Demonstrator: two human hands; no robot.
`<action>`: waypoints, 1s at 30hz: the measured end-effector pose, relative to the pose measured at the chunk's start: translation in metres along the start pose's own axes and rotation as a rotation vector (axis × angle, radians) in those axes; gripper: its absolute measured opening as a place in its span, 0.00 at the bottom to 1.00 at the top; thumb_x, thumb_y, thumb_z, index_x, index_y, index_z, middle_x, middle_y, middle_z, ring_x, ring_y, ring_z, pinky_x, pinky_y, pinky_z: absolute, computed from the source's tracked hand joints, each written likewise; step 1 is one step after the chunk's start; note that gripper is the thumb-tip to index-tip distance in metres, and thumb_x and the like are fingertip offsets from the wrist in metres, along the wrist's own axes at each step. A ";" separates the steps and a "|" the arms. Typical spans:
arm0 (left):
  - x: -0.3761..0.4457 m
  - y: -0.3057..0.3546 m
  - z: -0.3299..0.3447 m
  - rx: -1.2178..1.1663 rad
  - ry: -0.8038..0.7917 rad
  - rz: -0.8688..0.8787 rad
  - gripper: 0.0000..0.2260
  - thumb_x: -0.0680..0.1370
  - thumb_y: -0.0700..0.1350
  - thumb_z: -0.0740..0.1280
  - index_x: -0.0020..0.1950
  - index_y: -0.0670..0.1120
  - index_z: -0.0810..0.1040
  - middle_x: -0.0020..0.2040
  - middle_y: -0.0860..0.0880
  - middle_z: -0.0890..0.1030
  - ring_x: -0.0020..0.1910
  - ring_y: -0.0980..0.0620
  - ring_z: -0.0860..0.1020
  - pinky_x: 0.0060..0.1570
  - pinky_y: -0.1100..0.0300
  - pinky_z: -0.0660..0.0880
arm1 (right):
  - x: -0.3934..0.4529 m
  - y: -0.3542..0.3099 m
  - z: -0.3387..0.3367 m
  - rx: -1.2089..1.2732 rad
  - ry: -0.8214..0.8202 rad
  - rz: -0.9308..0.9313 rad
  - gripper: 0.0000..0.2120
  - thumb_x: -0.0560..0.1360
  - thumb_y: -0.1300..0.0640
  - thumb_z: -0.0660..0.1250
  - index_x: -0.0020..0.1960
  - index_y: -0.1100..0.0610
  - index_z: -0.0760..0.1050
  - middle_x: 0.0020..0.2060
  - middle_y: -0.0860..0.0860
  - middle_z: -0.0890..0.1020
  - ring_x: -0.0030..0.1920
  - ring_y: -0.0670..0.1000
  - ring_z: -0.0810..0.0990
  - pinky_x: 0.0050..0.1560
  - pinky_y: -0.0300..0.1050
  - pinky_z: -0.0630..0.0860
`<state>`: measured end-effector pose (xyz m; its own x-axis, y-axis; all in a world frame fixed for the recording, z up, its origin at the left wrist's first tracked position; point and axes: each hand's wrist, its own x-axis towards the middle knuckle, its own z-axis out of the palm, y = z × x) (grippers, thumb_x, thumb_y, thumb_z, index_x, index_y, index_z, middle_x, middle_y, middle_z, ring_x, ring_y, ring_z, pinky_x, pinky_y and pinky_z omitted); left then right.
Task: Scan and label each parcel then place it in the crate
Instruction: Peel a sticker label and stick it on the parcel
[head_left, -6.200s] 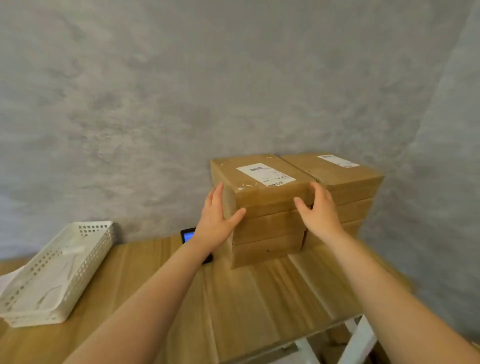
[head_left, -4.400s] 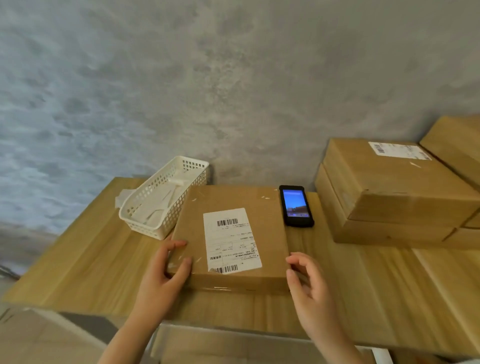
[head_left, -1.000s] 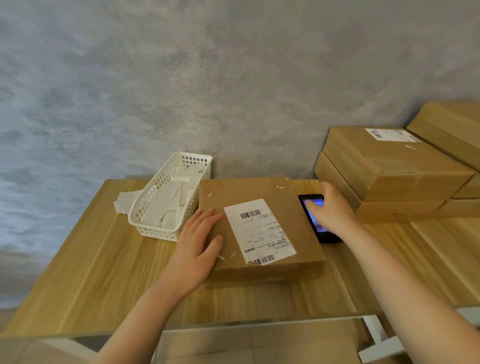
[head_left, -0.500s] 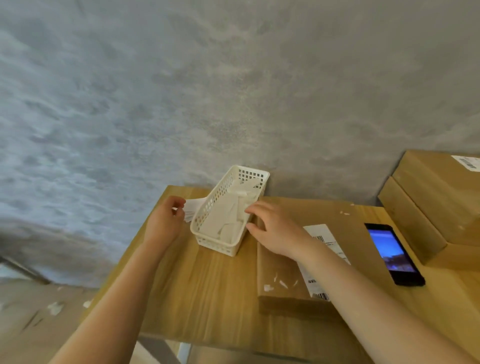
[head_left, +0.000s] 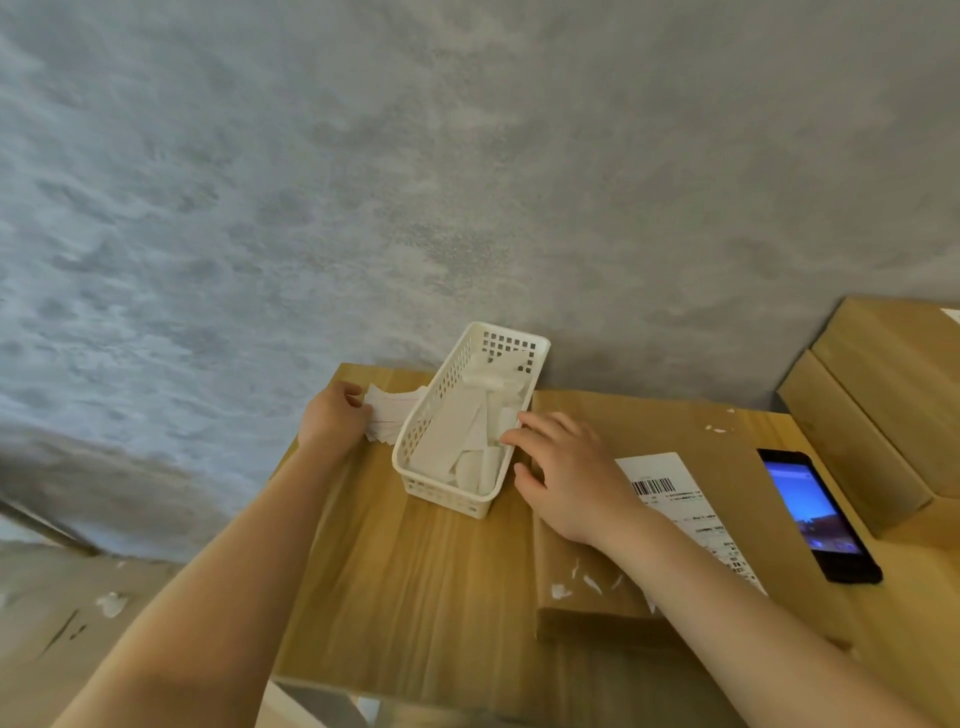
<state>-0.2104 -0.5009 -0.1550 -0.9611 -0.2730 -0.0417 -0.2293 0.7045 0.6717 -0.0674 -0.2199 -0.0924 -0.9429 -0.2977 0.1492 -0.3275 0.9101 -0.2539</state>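
parcel (head_left: 649, 499) flat on the wooden table (head_left: 415, 571), brown cardboard, printed shipping label (head_left: 685, 509) facing up with a barcode near its far end. small white paper scraps stuck on the near left part of its top.

right hand (head_left: 566, 478) lies palm down on the parcel's far left corner, fingers (head_left: 524, 431) spread and loosely extended, tips reaching past the parcel edge to the right rim of the white basket (head_left: 447, 493). whether the tips pinch a strip inside cannot be told; nothing visibly gripped. thumb rests at the parcel's left edge, just beside the basket's near corner.

basket: white perforated plastic, long and narrow, holding loose white paper strips (head_left: 457, 441). it sits between the two hands, touching or nearly touching the parcel's left edge.

left hand (head_left: 332, 415) on the far left corner of the table, fingers curled closed around the edge of a small stack of white slips (head_left: 389, 415) with thin red lines. stack lies just left of the basket, part of it hidden behind the basket wall.

right of the right hand's wrist, past the label: black phone (head_left: 815, 514), screen lit blue, flat on the table just beside the parcel's right edge. further right, stacked cardboard boxes (head_left: 883, 415) against the grey wall (head_left: 467, 182).

no crate identifiable apart from the basket.
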 end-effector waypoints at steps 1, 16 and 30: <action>0.001 -0.001 -0.001 -0.010 0.013 0.009 0.13 0.78 0.44 0.66 0.63 0.46 0.77 0.55 0.46 0.81 0.52 0.46 0.78 0.45 0.55 0.72 | 0.000 0.000 0.000 -0.002 0.002 0.000 0.19 0.80 0.50 0.57 0.70 0.45 0.69 0.74 0.46 0.65 0.74 0.50 0.59 0.75 0.50 0.53; -0.073 0.063 -0.061 -0.366 0.304 0.357 0.08 0.82 0.46 0.58 0.53 0.53 0.77 0.47 0.51 0.80 0.43 0.52 0.77 0.39 0.59 0.69 | -0.009 0.007 -0.023 0.603 0.209 0.189 0.11 0.80 0.57 0.62 0.60 0.46 0.75 0.56 0.37 0.77 0.57 0.31 0.71 0.54 0.28 0.67; -0.216 0.103 0.000 -0.638 -0.159 0.361 0.04 0.78 0.43 0.69 0.46 0.48 0.75 0.32 0.58 0.72 0.32 0.59 0.70 0.34 0.63 0.69 | -0.106 -0.019 -0.059 0.988 -0.204 0.297 0.09 0.78 0.54 0.68 0.49 0.60 0.79 0.36 0.56 0.84 0.35 0.51 0.82 0.37 0.42 0.79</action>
<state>-0.0267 -0.3694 -0.0774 -0.9814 0.0357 0.1888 0.1921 0.2026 0.9602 0.0426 -0.1886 -0.0472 -0.9555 -0.2279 -0.1872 0.1016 0.3415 -0.9344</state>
